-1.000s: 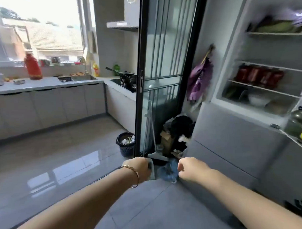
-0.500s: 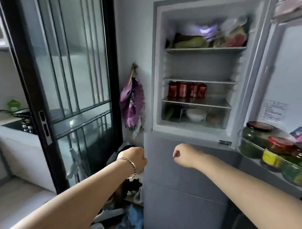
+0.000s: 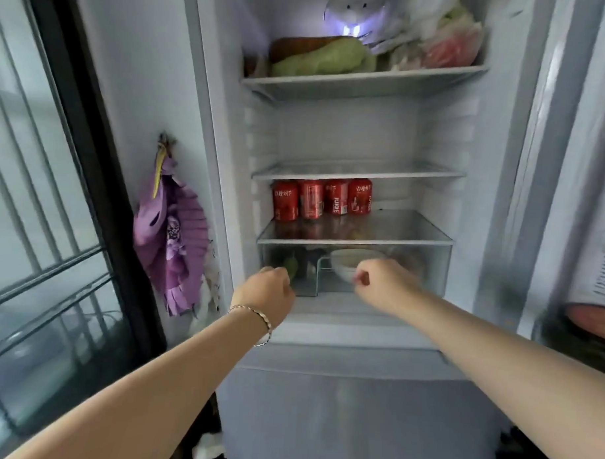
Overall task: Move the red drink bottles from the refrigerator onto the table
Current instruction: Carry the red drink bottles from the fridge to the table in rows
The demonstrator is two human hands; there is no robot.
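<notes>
Four red drink cans (image 3: 322, 199) in a row, back-left on lowest glass shelf (image 3: 380, 228) in white refrigerator (image 3: 441, 138); white bowl (image 3: 344, 261), probably, in clear plastic drawer (image 3: 433, 268) beneath.

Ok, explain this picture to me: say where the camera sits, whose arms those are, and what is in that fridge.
There is no machine here, only a person. The one camera is worn on the head and looks forward and down, so the two bare arms reaching out are the wearer's own. The left hand, with a thin silver bracelet at the wrist, and the right hand are both curled into fists; neither has a grip on anything. They are raised in front of the open white refrigerator. On its clear glass shelf four red drink cans stand in a row at the back left. Below it, a clear plastic drawer holds a white bowl. The top shelf carries bagged food, too blurred to name. A purple pleated ornament hangs on the wall to the left.
</notes>
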